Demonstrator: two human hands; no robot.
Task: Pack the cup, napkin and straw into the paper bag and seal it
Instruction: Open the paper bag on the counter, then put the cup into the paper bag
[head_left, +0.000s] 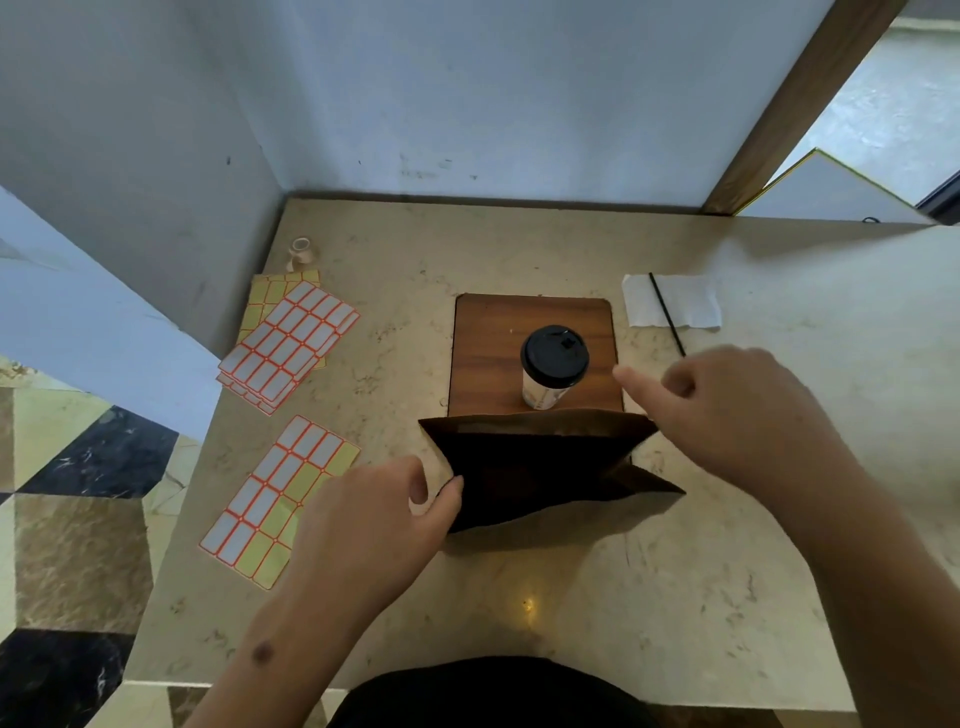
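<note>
A brown paper bag (540, 467) stands on the counter with its mouth spread wide and its dark inside showing. My left hand (384, 514) pinches the bag's left rim. My right hand (727, 410) grips the right rim, index finger stretched toward the cup. A white paper cup (553, 364) with a black lid stands upright on a wooden board (488, 353) just behind the bag. A white napkin (685, 301) lies flat at the back right, and a thin black straw (665, 312) lies across it.
Sheets of orange-edged sticker labels lie at the left: a stack (291, 343) and a single sheet (275, 499). A small tape roll (300, 252) stands near the wall corner. Walls close the back and left; the counter's left edge drops to tiled floor.
</note>
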